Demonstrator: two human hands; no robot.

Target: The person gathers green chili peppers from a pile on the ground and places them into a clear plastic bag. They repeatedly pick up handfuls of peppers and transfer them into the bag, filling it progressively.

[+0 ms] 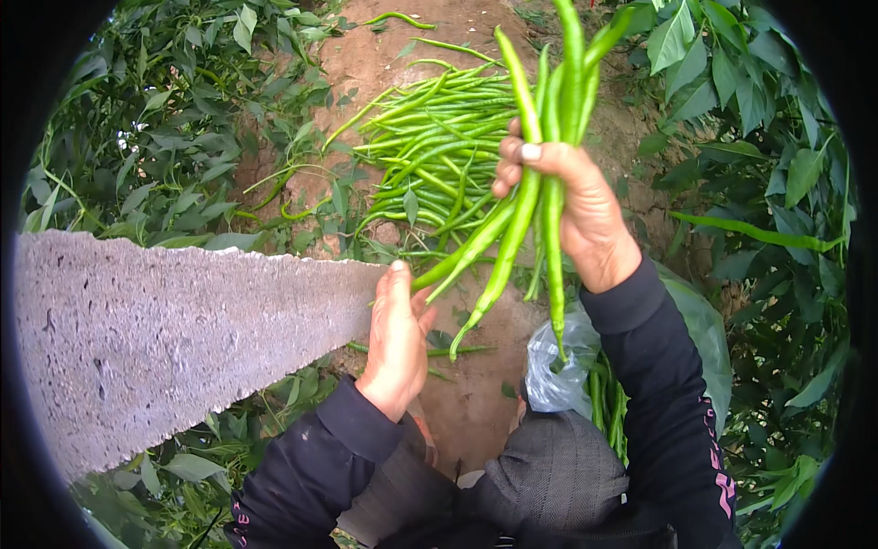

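Note:
My right hand [573, 206] is closed around a bunch of long green chili peppers [511, 250], raised above the ground. Their ends stick out above and below the fist. Lower and to the left, my left hand [398, 336] is at the lower ends of the leftmost peppers, its thumb upward. Whether it grips those ends or only touches them is hidden by the hand itself. Beyond both hands, a large heap of the same peppers [432, 151] lies on the bare soil, partly covered by my right hand and the bunch.
A rough grey concrete post [185, 336] juts in from the left, close to my left hand. By my right knee, a plastic bag [559, 357] stands with peppers [603, 398] beside it. Leafy pepper plants [171, 137] line both sides of the soil path [480, 405].

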